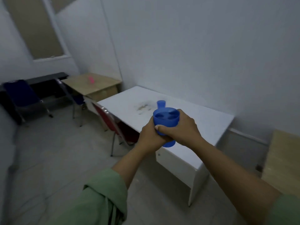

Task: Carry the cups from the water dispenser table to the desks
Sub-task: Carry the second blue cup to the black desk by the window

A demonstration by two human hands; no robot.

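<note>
Cup (166, 120) clasped by left hand (150, 138) and right hand (180, 129); keep level, set on white desk (211, 120) at 12 o'clock near second cup (161, 103).

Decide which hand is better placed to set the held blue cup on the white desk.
Probably the right hand: it wraps the blue cup on the side over the white desk. The left hand grips on the side nearer the floor.

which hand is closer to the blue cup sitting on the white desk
Right. The right hand wraps the held blue cup just below the standing blue cup; the left hand grips lower, further away.
</note>
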